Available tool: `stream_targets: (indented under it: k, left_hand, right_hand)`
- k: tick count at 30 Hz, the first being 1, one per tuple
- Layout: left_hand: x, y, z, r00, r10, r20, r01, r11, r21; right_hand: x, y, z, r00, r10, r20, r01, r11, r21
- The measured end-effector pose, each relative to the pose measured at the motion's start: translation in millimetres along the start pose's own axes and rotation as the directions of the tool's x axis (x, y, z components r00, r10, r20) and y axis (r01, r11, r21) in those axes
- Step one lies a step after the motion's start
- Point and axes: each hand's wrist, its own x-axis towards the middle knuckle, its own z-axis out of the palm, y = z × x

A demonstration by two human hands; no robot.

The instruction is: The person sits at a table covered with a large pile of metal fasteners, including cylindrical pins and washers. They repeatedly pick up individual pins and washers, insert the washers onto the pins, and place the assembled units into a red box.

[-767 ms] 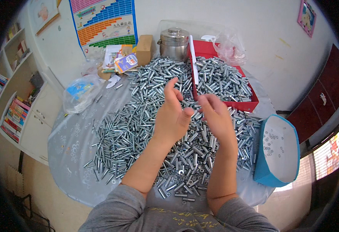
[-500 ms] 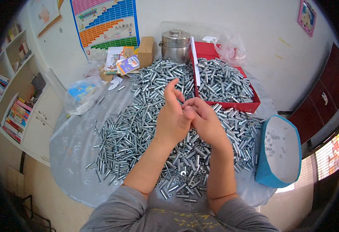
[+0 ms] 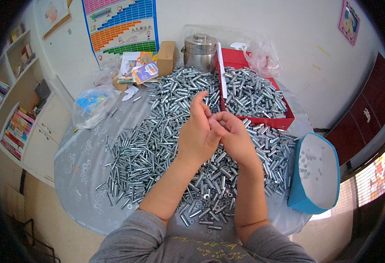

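My left hand (image 3: pixel 196 131) and my right hand (image 3: pixel 234 138) are pressed together above a big heap of small silver metal sleeves and bolts (image 3: pixel 153 144) that covers the grey table sheet (image 3: pixel 82 171). The left hand's fingers point up and away from me. Against the left palm curl the right hand's fingers. Whatever lies between the hands is hidden. More of the same silver parts fill a red tray (image 3: pixel 284 120) just beyond the hands.
A blue tub with small washers (image 3: pixel 313 175) stands at the right edge. At the back stand a steel pot (image 3: pixel 200 51), a cardboard box (image 3: pixel 166 57), booklets and a clear bag (image 3: pixel 262 55). Another plastic bag (image 3: pixel 91 105) lies left; bookshelves (image 3: pixel 8 109) stand far left.
My right hand moved left from the heap and closed in against my left palm; both hands now touch. The left hand hardly shifted.
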Motion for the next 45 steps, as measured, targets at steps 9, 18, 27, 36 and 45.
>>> stream_targets:
  k: [9, 18, 27, 36, 45]
  left_hand:
    - [-1, 1, -3, 0.999, 0.012, -0.053, -0.008, 0.998, 0.062]
    - [1, -3, 0, 0.996, 0.043, -0.075, -0.040, 0.998, 0.039]
    - [-2, 4, -1, 0.998, 0.004, -0.059, -0.005, 1.000, -0.025]
    - [2, -9, 2, 0.990, 0.043, -0.132, -0.024, 0.990, 0.139]
    - [10, -20, -14, 0.960, -0.008, -0.278, 0.081, 0.964, 0.252]
  right_hand:
    - [2, 5, -13, 0.991, -0.084, -0.102, 0.071, 0.989, -0.126]
    - [5, 4, -26, 0.896, -0.342, -0.284, 0.190, 0.872, -0.451]
    - [-1, -1, -10, 0.997, -0.066, 0.039, 0.075, 0.758, -0.648]
    - [-8, -12, -9, 0.996, -0.087, 0.004, 0.063, 0.697, -0.715]
    - [-13, -19, -40, 0.978, -0.068, -0.200, -0.116, 0.618, -0.778]
